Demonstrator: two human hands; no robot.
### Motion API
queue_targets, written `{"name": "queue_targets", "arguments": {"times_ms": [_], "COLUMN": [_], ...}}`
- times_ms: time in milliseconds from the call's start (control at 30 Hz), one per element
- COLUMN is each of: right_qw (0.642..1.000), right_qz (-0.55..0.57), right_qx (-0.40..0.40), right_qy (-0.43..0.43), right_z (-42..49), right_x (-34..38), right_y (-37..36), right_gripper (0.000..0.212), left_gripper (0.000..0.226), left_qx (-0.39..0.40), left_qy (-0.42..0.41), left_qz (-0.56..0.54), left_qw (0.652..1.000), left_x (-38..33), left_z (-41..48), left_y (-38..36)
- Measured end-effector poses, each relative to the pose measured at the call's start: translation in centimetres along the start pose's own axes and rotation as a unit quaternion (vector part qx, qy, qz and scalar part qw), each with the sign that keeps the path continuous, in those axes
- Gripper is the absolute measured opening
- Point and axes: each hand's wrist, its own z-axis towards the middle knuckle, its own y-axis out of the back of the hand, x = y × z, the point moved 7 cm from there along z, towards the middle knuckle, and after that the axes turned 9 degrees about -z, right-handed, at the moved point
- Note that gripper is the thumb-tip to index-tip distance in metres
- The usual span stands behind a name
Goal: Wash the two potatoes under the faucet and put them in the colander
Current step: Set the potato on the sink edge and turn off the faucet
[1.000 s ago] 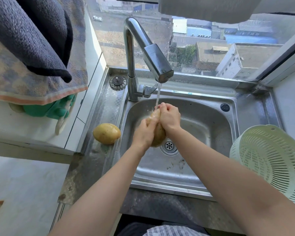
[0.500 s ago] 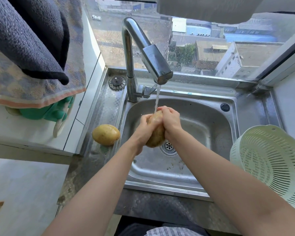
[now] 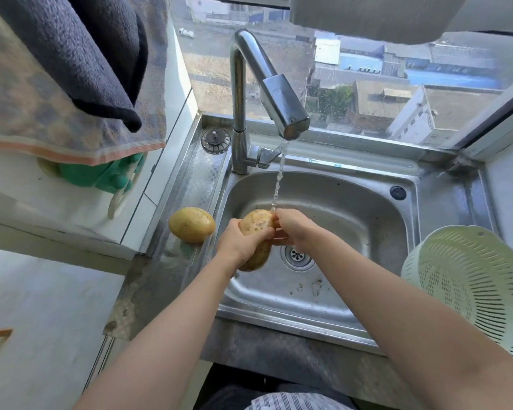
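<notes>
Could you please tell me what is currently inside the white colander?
The colander shows only its bare slotted wall, no potato; its lower part is hidden by the right forearm and the frame edge.

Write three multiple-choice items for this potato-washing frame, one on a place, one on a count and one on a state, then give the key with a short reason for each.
1. Where is the potato that is not being held?
A. In the colander
B. On the steel ledge left of the basin
C. Over the drain

2. How many potatoes are in the colander?
A. None
B. One
C. Two

3. What is the faucet's state?
A. Off
B. Running
C. Hidden by an arm

Key:
1 B: the loose potato lies on the ledge of the sink, left of the basin.
2 A: the colander shows only its slotted wall; the other potato is gripped in the left hand, with the right hand against it.
3 B: a water stream drops from the faucet onto the held potato.
</notes>
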Motion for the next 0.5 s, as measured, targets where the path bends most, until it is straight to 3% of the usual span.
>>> {"name": "queue_targets", "arguments": {"times_ms": [167,300,500], "right_qw": [0.997,0.989,0.981], "right_qz": [-0.045,-0.078,-0.129], "right_qx": [0.058,0.122,0.139], "right_qy": [0.01,0.023,0.047], "right_z": [-1.0,-1.7,-1.7], "right_x": [-0.1,-0.3,-0.7], "right_y": [-3.9,-8.1,-10.5], "right_gripper": [0.032,0.035,0.034], "left_gripper": [0.083,0.08,0.083], "left_qx": [-0.09,-0.172,-0.278], "left_qy": [0.001,0.001,0.036], "left_qz": [0.061,0.087,0.111], "left_qw": [0.994,0.981,0.953], "left_x": [2.7,5.3,9.3], "left_z": [-2.1,-3.9,-5.7], "left_y": [4.1,7.6,11.4]}}
